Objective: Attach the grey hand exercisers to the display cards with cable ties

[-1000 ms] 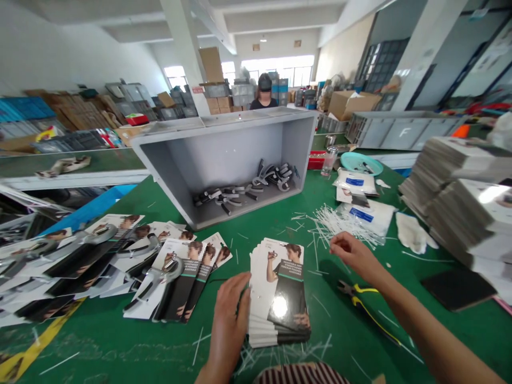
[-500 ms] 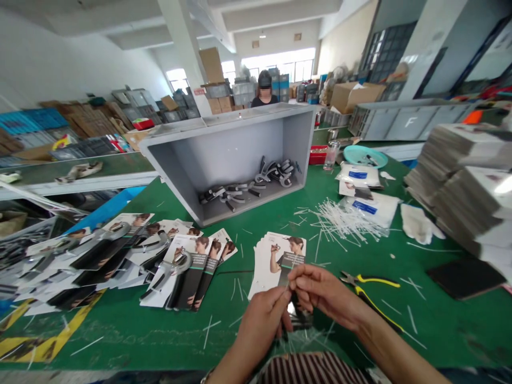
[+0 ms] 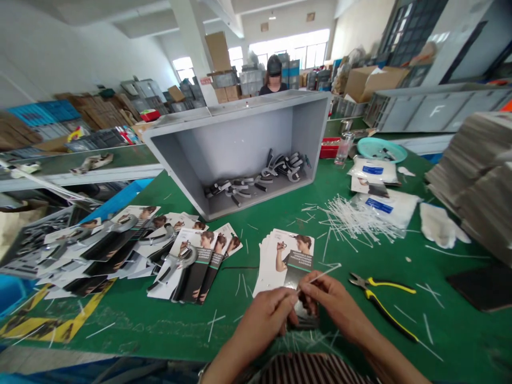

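Between my two hands runs a thin white cable tie (image 3: 326,272), its free end sticking out up and to the right. The thumb and fingers of my right hand (image 3: 334,306) pinch it. My left hand (image 3: 269,314) is closed at its lower end, fingertips almost touching the right ones. Under my fingers lies a shiny dark grey item (image 3: 307,319), mostly hidden, so its kind cannot be told. Just beyond my hands is a stack of printed cards (image 3: 276,266). Yellow-and-black cutting pliers (image 3: 372,288) lie with handles spread, right of my right hand.
A grey crate (image 3: 240,144) on its side holds several grey-and-black clamp-like parts (image 3: 280,166). Cards with such parts (image 3: 180,261) are piled at left. Loose cable ties (image 3: 352,221), bags (image 3: 390,205), a glove (image 3: 442,226) and stacked cards (image 3: 476,160) lie right. A person (image 3: 274,77) is beyond the crate.
The cable tie now points out to the right from my right hand; before, it stood nearly upright above my fingers. The view has shifted slightly, and both hands stay close together.
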Available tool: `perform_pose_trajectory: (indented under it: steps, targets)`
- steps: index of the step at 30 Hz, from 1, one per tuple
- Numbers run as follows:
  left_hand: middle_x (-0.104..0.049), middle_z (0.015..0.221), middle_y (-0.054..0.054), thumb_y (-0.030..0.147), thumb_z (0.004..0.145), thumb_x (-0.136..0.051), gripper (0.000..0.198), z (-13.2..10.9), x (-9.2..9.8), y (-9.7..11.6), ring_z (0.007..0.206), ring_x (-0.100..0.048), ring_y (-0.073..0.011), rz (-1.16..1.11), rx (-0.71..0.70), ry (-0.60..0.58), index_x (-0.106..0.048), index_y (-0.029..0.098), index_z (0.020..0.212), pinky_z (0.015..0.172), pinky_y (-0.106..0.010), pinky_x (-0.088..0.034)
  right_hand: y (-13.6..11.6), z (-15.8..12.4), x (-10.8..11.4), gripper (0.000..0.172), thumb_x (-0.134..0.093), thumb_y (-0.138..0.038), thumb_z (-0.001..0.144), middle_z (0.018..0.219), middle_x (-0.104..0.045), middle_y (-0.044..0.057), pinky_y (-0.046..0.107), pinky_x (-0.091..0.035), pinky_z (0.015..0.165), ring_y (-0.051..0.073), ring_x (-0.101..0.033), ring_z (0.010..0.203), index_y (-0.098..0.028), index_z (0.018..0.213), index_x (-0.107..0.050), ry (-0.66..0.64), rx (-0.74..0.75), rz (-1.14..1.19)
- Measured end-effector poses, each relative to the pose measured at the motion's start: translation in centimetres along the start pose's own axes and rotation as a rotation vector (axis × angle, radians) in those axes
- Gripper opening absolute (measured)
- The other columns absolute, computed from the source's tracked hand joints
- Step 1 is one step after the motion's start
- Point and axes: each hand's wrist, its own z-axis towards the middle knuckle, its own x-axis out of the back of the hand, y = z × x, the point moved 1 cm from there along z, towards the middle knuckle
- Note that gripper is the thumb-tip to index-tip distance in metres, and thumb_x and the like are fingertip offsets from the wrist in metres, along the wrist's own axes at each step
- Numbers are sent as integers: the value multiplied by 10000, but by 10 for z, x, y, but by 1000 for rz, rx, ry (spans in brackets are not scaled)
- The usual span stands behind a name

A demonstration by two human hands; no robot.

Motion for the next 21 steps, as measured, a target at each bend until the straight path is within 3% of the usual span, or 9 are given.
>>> perform_pose_trajectory:
  steps: [4,5,8,11,16,21]
  targets:
    - [-688,992,-81,424,857,-593,348,12,34,-19,870,-628,-227,274,-63,524,-661,197,1111,841,-338,-479,2,4,4,288,-628,-487,882,643,-628,-28,267,-444,543,122,-544,511,-200,878,-604,45,36,116]
    - [-673,999,-90,424,801,-655,388,14,39,-28,883,-618,-244,348,-45,597,-657,183,1105,857,-368,-470,2,4,4,286,-635,-484,877,644,-632,-27,266,-447,541,121,-544,511,-200,872,-599,54,38,131]
    - [-639,796,-37,452,777,-668,353,19,42,-56,709,-587,-211,324,77,537,-665,163,979,702,-327,-463,0,4,8,274,-663,-461,858,677,-645,-23,252,-444,521,113,-533,513,-196,887,-601,76,45,149]
    - [-585,659,9,491,802,-639,334,20,41,-71,611,-533,-165,181,138,482,-648,163,865,587,-258,-403,0,2,14,278,-662,-441,863,761,-666,-5,245,-444,519,111,-535,538,-190,971,-617,97,58,152]
    - [-565,632,32,503,732,-717,373,15,48,-59,523,-485,-111,-144,218,431,-583,160,792,445,-198,-333,3,-6,22,292,-656,-464,868,779,-674,5,244,-446,529,96,-521,520,-184,943,-630,137,76,163]
    - [-525,601,73,451,794,-685,309,1,56,-45,447,-443,-75,-429,78,465,-528,189,841,376,-169,-341,3,-14,26,275,-635,-474,884,769,-676,1,235,-424,467,96,-527,490,-209,951,-604,197,101,195]
